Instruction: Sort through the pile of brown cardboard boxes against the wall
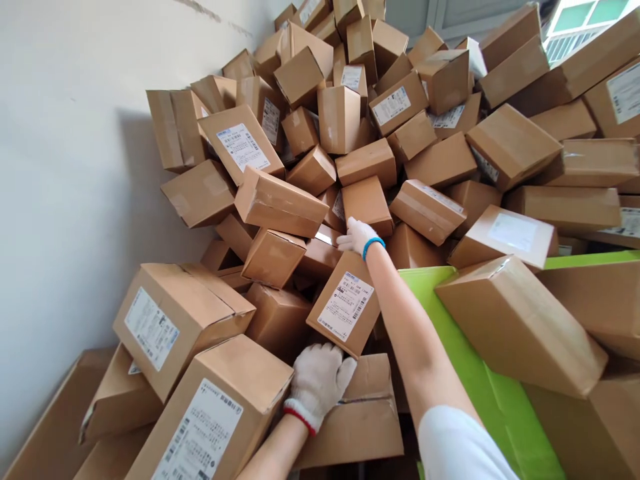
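Note:
A brown cardboard box (325,283) with a white printed label facing me is tilted in the middle of the pile. My right hand (357,237), in a white glove with a blue cuff, grips its upper edge; some fingertips are hidden. At the box's lower edge is my left hand (320,380), in a white glove with a red-trimmed cuff. Its fingers are curled and the thumb lies by the bottom corner. Below, a taped cardboard box (367,427) lies partly under my left hand. To the left stands a larger labelled box (250,373).
A tall, uneven heap of cardboard boxes (367,163) leans up toward the back. A white wall (65,167) bounds the left side. On the right is a bright green panel (480,373), with a large box (520,327) resting across it. A window (590,23) shows at top right.

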The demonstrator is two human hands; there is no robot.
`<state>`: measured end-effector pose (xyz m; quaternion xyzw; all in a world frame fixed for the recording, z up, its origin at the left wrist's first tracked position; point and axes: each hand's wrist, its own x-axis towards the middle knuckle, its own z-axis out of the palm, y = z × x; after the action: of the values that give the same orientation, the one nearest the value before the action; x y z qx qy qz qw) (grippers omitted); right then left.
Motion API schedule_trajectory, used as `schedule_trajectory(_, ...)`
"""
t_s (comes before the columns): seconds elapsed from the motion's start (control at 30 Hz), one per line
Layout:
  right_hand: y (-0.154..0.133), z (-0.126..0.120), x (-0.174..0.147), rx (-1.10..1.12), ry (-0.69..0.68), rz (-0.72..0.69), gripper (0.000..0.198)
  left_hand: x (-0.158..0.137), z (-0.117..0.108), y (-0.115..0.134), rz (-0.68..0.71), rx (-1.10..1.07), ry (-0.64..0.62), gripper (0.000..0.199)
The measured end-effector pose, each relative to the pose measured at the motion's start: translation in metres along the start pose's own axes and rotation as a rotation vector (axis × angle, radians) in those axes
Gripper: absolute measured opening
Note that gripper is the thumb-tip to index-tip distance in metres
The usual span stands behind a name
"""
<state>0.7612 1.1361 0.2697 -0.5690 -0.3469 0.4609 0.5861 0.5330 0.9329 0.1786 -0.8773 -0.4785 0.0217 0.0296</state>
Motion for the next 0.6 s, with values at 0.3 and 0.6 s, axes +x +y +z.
schedule_trajectory(0.3,0.006,-0.088,-0.005,-0.792,0.535,-0.167,0.061,-0.004,0.009,-0.006,0.047,-0.037,0.079,0.042)
schedule_trajectory(0.6,0.014,-0.111,0.000,-0.676,0.905,-0.125,0.069,-0.005,0.014,-0.007,0.070,0.007,0.172,0.037)
